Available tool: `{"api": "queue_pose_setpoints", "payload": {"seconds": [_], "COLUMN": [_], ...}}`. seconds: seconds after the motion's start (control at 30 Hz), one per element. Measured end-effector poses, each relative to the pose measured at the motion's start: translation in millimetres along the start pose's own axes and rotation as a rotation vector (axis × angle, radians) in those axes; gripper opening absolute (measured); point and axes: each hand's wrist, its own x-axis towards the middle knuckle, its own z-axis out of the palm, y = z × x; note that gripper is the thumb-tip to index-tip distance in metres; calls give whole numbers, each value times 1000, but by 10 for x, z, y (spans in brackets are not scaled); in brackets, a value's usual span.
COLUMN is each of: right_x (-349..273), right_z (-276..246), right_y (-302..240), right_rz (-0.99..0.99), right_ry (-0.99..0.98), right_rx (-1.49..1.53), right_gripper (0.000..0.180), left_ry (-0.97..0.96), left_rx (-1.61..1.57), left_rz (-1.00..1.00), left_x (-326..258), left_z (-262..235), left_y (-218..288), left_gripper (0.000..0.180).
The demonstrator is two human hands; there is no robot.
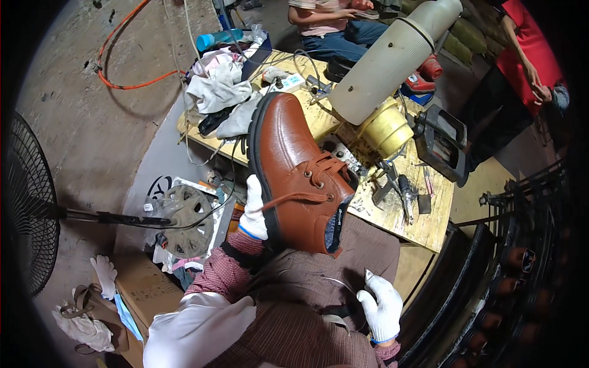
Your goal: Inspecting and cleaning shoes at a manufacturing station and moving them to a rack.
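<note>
Left hand (pixel 253 211), white-gloved, grips the brown leather shoe (pixel 294 165) from its sole side, fingers wrapped against the dark rubber sole edge. The shoe is held up over the person's lap, just in front of the wooden workbench (pixel 423 224), toe pointing away, opening toward the person. Upper is glossy reddish-brown, smooth toe, creased vamp, matching brown laces through metal eyelets, tied loosely. Lining inside the collar looks grey-blue. Sole is black, thick, runs around the whole rim.

Right hand (pixel 383 306), also white-gloved, rests low on the lap, well apart from the shoe, fingers curled around a small thin item; probably a tool or a blade, too small to tell. A thin pale thread (pixel 337 283) lies on the checked trousers beside it.

On the bench: a large cream cylinder (pixel 392 58) on a yellow housing (pixel 386 129), pliers (pixel 406 191), white rags (pixel 218 89). A floor fan (pixel 30 208) stands at left. Two other people are beyond the bench.
</note>
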Motion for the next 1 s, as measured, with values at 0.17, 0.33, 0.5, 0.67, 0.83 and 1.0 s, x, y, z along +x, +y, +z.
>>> {"api": "queue_pose_setpoints", "payload": {"seconds": [0.17,0.33,0.5,0.67,0.83,1.0], "right_x": [-64,-293,-319,200,1241,1246], "right_z": [-19,5,45,14,7,-203], "right_y": [-55,7,27,-168,-706,327], "right_rz": [2,86,113,-129,-643,-89], "right_ry": [15,52,2,116,-9,525], "right_rx": [-62,-93,-73,5,-200,-145], "right_gripper": [40,40,40,52,50,14], "left_ry": [18,72,203,322,166,353], "left_rx": [209,342,449,613,468,674], "left_rz": [-5,22,156,278,264,393], "left_x": [280,447,532,384,9,301], "left_z": [36,277,209,658,638,537], "left_y": [-36,8,43,-92,-420,-80], "left_gripper": [96,87,65,58,65,67]}}
